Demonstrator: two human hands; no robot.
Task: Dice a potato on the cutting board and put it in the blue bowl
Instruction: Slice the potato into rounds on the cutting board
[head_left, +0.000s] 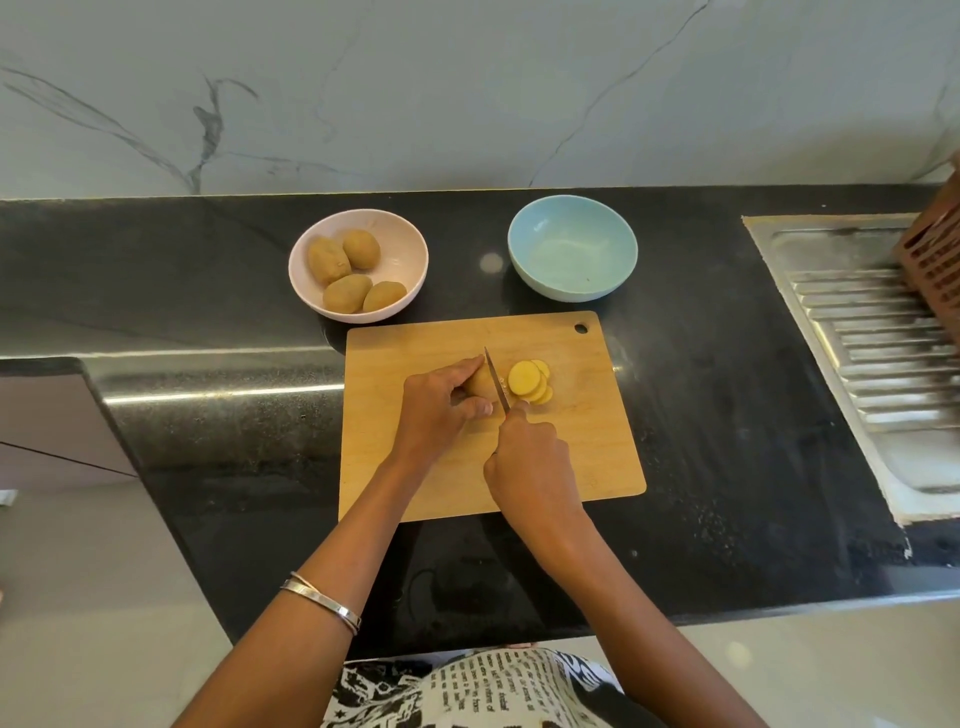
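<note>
A wooden cutting board (582, 447) lies on the black counter. My left hand (441, 410) grips the uncut part of a potato (480, 382) on the board. My right hand (530, 462) holds a knife (497, 382), forefinger along its spine, with the blade standing against the potato's cut face. Several yellow round slices (530, 382) lie overlapped just right of the blade. Behind the board's right half stands the empty blue bowl (572, 248).
A pink bowl (402, 249) with several whole potatoes sits behind the board's left corner. A steel sink drainboard (878, 353) lies at the right, with a brown slotted basket (935, 254) on it. The counter's front edge runs just below the board.
</note>
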